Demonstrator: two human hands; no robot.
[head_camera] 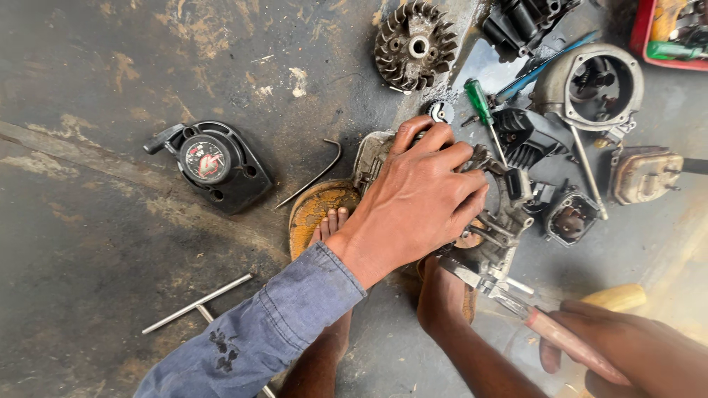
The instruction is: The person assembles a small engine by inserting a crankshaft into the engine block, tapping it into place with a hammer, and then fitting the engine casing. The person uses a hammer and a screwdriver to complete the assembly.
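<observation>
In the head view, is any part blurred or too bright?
Head view: the right hand with its pliers is slightly soft at the frame's edge; the left hand on the engine casing is sharp; the floor looks paler, lightly glared, at right.

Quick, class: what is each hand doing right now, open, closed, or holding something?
Left hand: fingers spread, pressing down on the grey engine casing, not gripping.
Right hand: closed on the red-handled pliers, whose tip meets the casing.
</observation>
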